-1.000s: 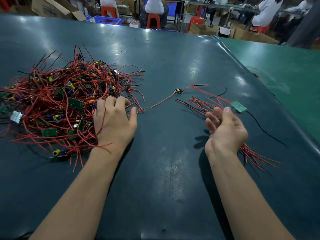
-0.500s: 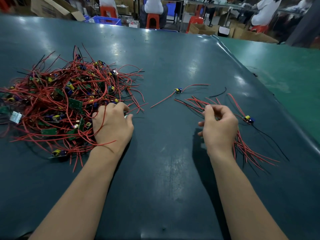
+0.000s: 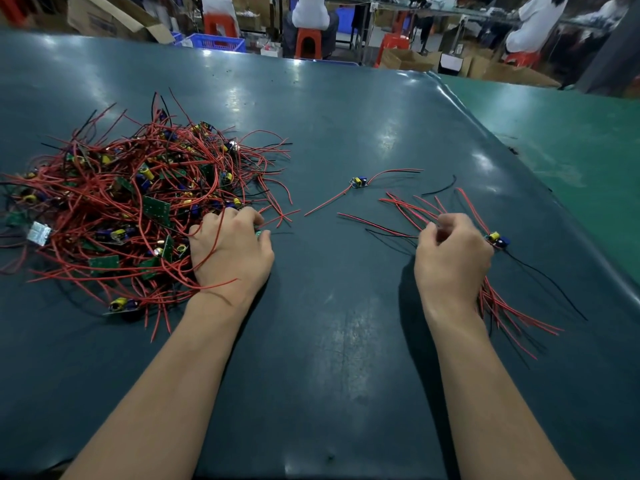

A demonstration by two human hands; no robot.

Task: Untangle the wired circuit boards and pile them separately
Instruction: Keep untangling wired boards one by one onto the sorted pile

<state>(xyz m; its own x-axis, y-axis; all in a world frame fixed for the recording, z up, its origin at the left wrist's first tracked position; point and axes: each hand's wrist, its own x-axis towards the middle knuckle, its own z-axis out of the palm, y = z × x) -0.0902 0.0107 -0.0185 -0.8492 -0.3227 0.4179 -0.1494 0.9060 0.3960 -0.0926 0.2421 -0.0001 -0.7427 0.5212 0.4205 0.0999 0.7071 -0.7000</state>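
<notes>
Curled left hand (image 3: 231, 252) grips into tangled pile (image 3: 138, 209); fingertips hidden.

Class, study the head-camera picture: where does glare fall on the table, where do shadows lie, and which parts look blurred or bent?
Head view: pale glare patches streak the dark teal table mat; a soft shadow lies left of the right hand; the table's far edge bows from wide-angle distortion; the background stools and seated people are blurred, while the tangled heap of red-wired green circuit boards stays sharp.
</notes>
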